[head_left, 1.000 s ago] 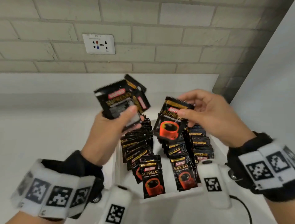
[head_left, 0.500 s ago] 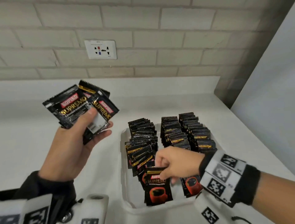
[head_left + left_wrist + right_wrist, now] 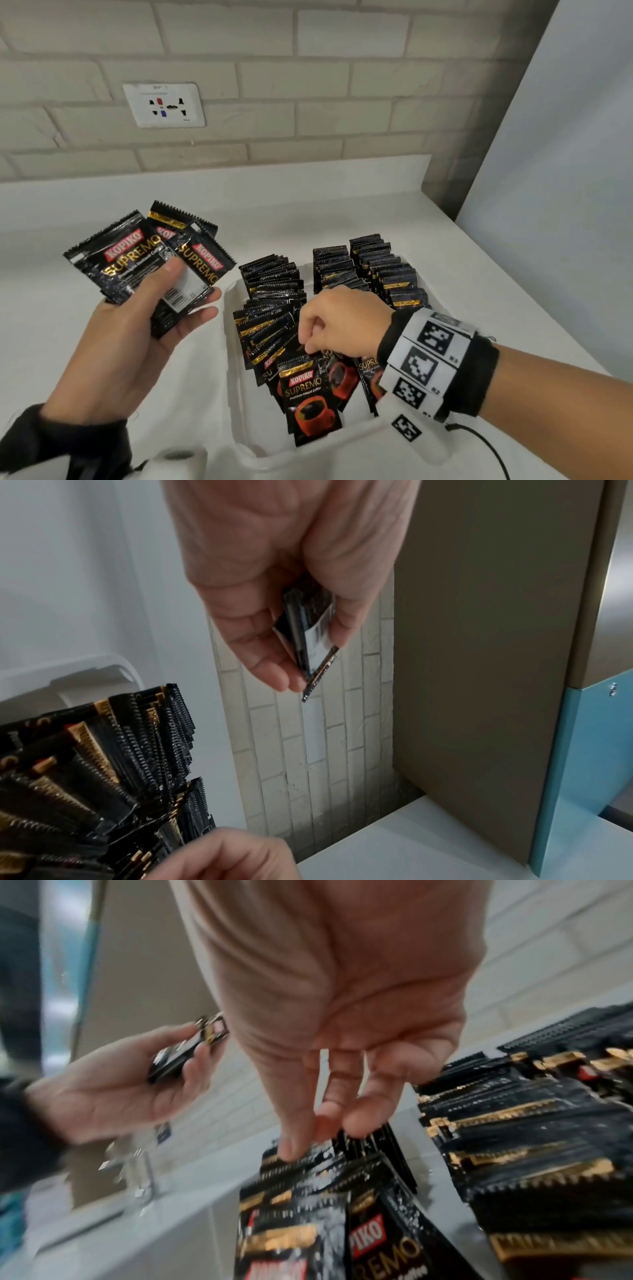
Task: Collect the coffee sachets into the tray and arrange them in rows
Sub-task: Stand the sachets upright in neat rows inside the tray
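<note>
Over the tray [image 3: 236, 404], right hand [image 3: 339, 322] fingers loosely touch sachet rows [image 3: 274, 329]; left hand [image 3: 123, 346] pinches a sachet fan [image 3: 144, 260].

Black wristbands [image 3: 479, 377] with white square-coded marker tags, white tagged camera pods, thin black cable [image 3: 486, 448]

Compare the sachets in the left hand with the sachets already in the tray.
The sachets in the left hand are a small loose fan held in the air beside the tray, printed faces toward the camera. The sachets in the tray are many, packed in rows and leaning, mostly showing serrated top edges. The left hand grips its bunch; the right hand reaches into the rows. Both sets are black Kopiko Supremo packs.
</note>
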Tool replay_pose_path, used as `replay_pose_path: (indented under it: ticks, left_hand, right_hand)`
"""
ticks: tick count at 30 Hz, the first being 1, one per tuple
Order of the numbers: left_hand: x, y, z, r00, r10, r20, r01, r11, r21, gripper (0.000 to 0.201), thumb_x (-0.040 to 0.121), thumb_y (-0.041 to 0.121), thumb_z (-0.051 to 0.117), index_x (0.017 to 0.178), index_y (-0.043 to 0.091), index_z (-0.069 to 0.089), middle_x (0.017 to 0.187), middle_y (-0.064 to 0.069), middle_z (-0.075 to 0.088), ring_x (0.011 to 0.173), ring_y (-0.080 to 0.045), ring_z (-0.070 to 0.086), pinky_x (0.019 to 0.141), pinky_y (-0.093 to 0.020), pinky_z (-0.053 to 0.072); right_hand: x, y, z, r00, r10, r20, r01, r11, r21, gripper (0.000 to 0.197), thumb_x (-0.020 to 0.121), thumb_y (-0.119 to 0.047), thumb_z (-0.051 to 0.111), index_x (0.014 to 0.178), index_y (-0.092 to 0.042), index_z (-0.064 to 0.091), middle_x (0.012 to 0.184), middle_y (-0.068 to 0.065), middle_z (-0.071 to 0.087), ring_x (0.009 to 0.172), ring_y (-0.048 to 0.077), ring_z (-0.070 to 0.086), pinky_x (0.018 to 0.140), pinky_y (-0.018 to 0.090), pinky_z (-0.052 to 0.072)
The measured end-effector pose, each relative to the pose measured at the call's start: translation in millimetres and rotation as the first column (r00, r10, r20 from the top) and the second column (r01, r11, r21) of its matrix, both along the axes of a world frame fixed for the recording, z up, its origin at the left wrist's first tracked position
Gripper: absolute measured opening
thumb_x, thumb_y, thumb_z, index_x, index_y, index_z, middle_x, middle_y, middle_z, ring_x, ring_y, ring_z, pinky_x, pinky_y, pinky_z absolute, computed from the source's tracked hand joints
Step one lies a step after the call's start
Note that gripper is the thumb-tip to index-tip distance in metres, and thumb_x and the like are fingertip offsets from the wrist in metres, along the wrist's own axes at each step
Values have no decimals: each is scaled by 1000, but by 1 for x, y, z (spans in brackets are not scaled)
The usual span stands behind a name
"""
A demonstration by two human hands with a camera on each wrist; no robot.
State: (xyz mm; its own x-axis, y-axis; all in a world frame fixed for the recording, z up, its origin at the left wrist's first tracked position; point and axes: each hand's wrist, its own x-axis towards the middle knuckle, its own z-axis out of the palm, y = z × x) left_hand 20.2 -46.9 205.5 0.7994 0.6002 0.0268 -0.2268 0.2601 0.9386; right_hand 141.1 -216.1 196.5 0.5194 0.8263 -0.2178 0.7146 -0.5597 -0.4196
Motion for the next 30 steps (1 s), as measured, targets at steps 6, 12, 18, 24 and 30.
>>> replay_pose_path:
  ticks: [6, 12, 18, 24, 30]
  left_hand:
    - [1, -3, -1, 999, -29, -38, 29, 999, -19, 31, 85, 21, 53, 64, 26, 75, 71, 2, 73, 62, -16, 71, 53, -25, 57]
    - [9, -24, -6, 976, -170, -140, 156, 982, -105, 16, 92, 14, 44, 92, 12, 61, 73, -6, 73, 58, -20, 70, 47, -25, 56]
    - [35, -77, -18, 870, -393, -297, 379, 919, -106, 15, 81, 5, 59, 94, 12, 63, 88, -11, 74, 73, -22, 72, 57, -31, 59]
    - [44, -95, -21, 858, -413, -305, 397, 910, -117, 29, 66, 13, 70, 94, 8, 68, 85, -11, 74, 73, -21, 72, 59, -29, 58]
    - [43, -106, -22, 890, -384, -246, 349, 921, -174, 19, 69, 10, 69, 88, 8, 70, 83, -10, 74, 68, -17, 71, 51, -19, 51]
  right_hand:
    - [26, -30, 11, 975, -120, -186, 140, 985, 97, 11, 83, -20, 66, 92, -15, 68, 76, -19, 57, 68, -8, 55, 62, 8, 43]
    - [43, -76, 34, 931, -246, -269, 313, 918, 243, 6, 80, -23, 69, 82, -26, 65, 72, -11, 60, 54, -7, 53, 60, 9, 44]
    - [22, -69, 40, 889, -173, -424, 323, 893, 313, 32, 72, -29, 74, 100, -32, 57, 92, -8, 62, 63, 4, 58, 62, 23, 52]
    - [8, -69, 22, 840, -255, -478, 476, 768, 428, 28, 73, -18, 76, 92, -25, 56, 71, -4, 62, 48, -1, 55, 48, 16, 48]
    - [-1, -66, 1, 808, -301, -506, 532, 742, 407, 41, 68, -18, 80, 92, -27, 49, 79, -2, 55, 51, 2, 53, 51, 22, 52]
